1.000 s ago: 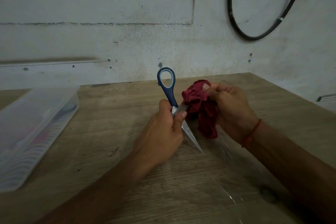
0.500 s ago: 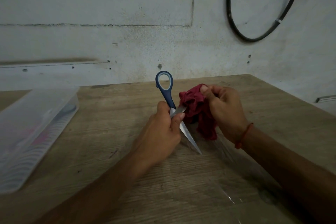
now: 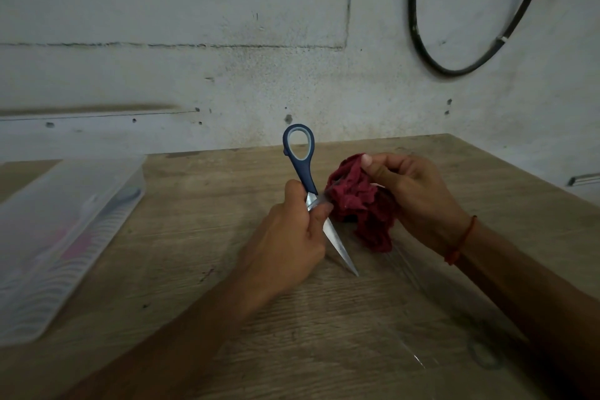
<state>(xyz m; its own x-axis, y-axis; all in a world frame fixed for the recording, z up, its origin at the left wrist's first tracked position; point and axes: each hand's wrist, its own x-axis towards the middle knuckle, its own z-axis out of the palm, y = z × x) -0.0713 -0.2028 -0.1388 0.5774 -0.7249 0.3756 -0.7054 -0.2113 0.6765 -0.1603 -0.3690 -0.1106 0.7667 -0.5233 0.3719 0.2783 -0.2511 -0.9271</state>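
My left hand [image 3: 289, 237] grips a pair of blue-handled scissors [image 3: 305, 172] around the middle, near the pivot. One handle loop points up and away from me, and the blade tip points down toward the wooden table [image 3: 201, 237]. My right hand [image 3: 412, 198] holds a crumpled dark red cloth [image 3: 360, 204] bunched between thumb and fingers. The cloth touches the scissors just right of my left thumb. A red thread bracelet sits on my right wrist.
A translucent plastic box [image 3: 65, 224] with blurred pink and dark items inside lies at the table's left. A clear plastic sheet [image 3: 418, 328] lies on the table under my right arm. A black cable [image 3: 454, 70] loops on the grey wall behind.
Both hands, scissors and cloth sit slightly lower and nearer to me than a second ago. The grips are the same.
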